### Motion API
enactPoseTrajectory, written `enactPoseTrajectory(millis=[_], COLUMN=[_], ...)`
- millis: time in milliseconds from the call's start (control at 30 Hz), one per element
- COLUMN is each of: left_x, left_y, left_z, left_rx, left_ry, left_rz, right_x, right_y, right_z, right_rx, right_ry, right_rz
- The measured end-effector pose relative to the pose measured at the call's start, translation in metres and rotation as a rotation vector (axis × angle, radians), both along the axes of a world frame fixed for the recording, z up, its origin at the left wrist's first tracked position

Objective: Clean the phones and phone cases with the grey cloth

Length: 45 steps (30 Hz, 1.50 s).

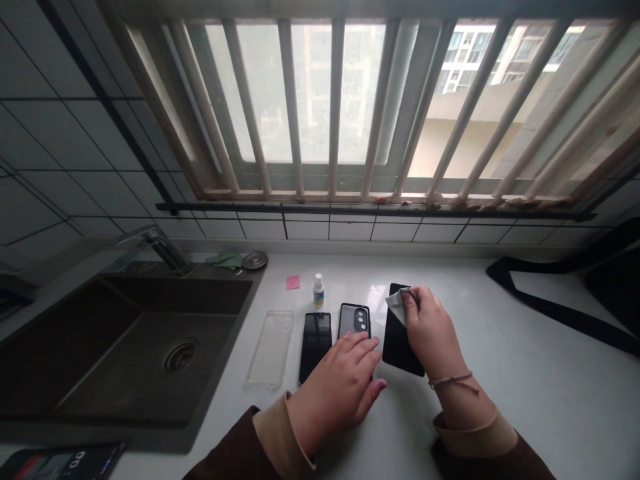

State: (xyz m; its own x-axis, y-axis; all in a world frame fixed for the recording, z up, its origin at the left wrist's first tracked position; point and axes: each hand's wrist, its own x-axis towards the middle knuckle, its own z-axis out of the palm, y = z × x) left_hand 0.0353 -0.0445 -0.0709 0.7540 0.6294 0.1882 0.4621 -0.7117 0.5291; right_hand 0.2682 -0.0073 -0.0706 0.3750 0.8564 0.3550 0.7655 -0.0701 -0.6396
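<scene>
A folded grey cloth is pinched in the fingers of my right hand, against the upper part of a flat black tablet-like device. My left hand is open, its fingers stretched over the lower part of a dark phone case; whether it touches the case I cannot tell. To the left of that case lies a black-screened phone, partly behind my left hand. Farther left is a clear phone case. A small white bottle stands behind the phone, near a pink paper note.
A dark sink with a metal faucet takes up the left side. Along its back edge are a green cloth and a metal drain strainer. A black strap lies on the white counter at right. Behind is a barred window.
</scene>
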Motion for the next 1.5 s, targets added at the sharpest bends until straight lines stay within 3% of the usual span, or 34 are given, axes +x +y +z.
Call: enactPoseTrajectory(millis=[100, 200, 300, 500, 600, 733, 867, 1033, 1267, 1500], left_x=[0.001, 0.004, 0.009, 0.016, 0.015, 0.013, 0.012, 0.013, 0.013, 0.013], left_y=[0.001, 0.002, 0.003, -0.001, -0.001, 0.001, 0.003, 0.003, 0.005, 0.010], left_z=[0.008, 0.010, 0.004, 0.003, 0.009, 0.012, 0.009, 0.007, 0.009, 0.008], left_rx=[-0.173, -0.583, -0.956, -1.372, -1.418, -1.478, -1.499, -1.547, -1.432, -1.224], left_ry=[-0.206, -0.473, -0.706, -0.992, -1.055, -1.090, -1.099, -1.146, -1.206, -1.240], left_rz=[0.092, 0.157, 0.112, 0.175, 0.188, 0.280, 0.332, 0.352, 0.515, 0.553], right_x=[-0.005, -0.021, -0.040, -0.054, -0.055, -0.053, -0.048, -0.048, -0.051, -0.051], right_y=[-0.002, -0.008, -0.015, -0.021, -0.020, -0.017, -0.009, -0.003, -0.008, -0.015], right_z=[0.006, 0.005, 0.001, 0.003, 0.006, 0.000, -0.011, -0.010, -0.005, -0.003], right_rx=[-0.008, -0.017, -0.004, -0.059, -0.099, -0.213, -0.059, 0.035, -0.085, -0.214], right_ry=[0.167, 0.319, 0.435, 0.620, 0.773, 0.987, 1.009, 1.211, 1.317, 1.060], right_rz=[0.027, 0.144, 0.264, 0.452, 0.460, 0.344, 0.290, 0.202, 0.359, 0.594])
